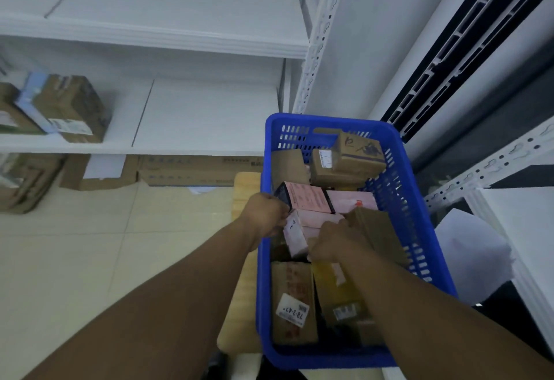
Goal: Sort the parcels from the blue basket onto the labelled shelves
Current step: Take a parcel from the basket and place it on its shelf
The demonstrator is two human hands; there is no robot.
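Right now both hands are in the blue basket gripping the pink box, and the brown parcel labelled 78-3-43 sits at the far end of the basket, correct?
Not quite. The head view shows the brown parcel labelled 78-3-43 at the near end of the blue basket, closest to the person, not the far end. The rest holds: the left hand and right hand both grip the pink box.

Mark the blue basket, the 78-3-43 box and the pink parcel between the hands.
blue basket (329, 122): head view, far rim.
78-3-43 box (292, 311): head view, white label.
pink parcel (317, 220): head view, top face.
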